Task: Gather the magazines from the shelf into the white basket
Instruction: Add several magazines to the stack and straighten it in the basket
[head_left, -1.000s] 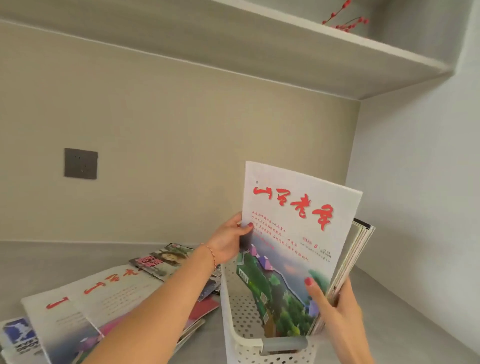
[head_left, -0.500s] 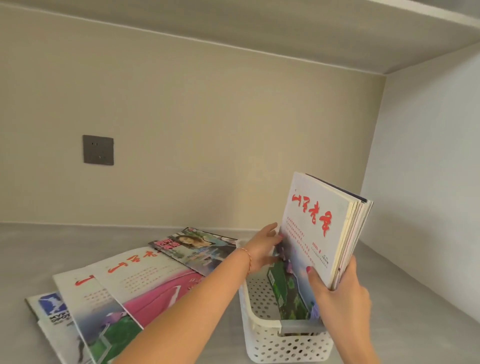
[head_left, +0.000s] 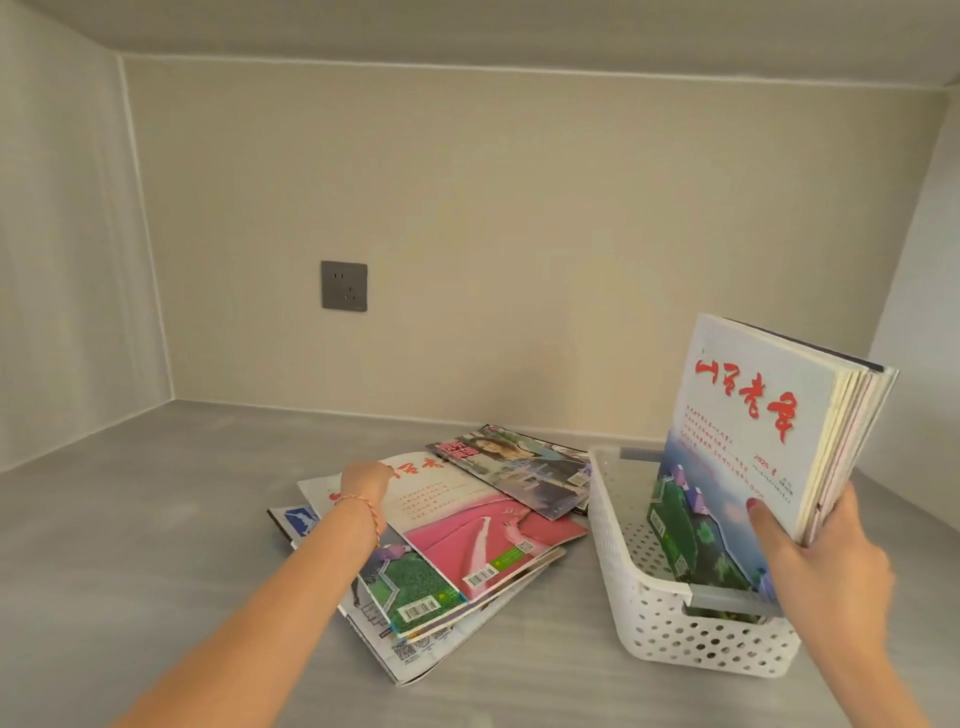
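A white perforated basket stands on the grey shelf at the right. Several magazines stand upright in it, leaning right; the front one has red characters on a white cover. My right hand grips their lower right edge, thumb on the front cover. To the left, several magazines lie fanned flat on the shelf. My left hand reaches over that pile and rests on the top magazine's upper left part; its fingers are hidden behind the wrist.
The shelf surface is a grey niche with walls at the left, back and right. A grey wall socket sits on the back wall. A magazine with a portrait cover lies closest to the basket.
My left hand has let go of the upright magazine and moved left onto the flat pile. The right hand still holds the standing magazines. The view has swung left and down.
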